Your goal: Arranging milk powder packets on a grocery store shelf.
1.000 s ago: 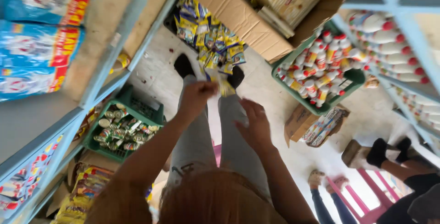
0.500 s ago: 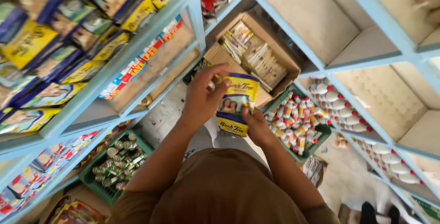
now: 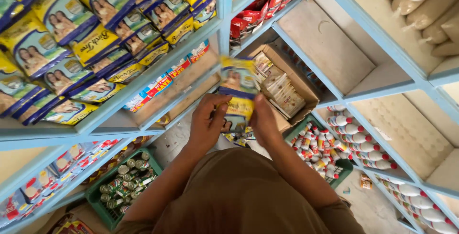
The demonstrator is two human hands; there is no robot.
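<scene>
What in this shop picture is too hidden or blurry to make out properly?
- Head view: the yellow and blue packets that the left hand and right hand hold are motion-blurred; their count is unclear.
- Cardboard box: partly hidden behind the packets.
- Green crate of small cans: the left arm covers one corner.
- White bottles: cut off by the right edge.

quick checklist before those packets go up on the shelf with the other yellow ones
1. Both hands on the packets: left hand and right hand grip the strip of yellow and blue packets from either side: ok.
2. Strip raised to shelf height: ok.
3. Free space on the packet shelf: crowded with matching packets; room cannot tell.
4. Strip intact: motion blur; cannot tell.
5. Lower end of the strip free of the cardboard box behind: cannot tell.
</scene>
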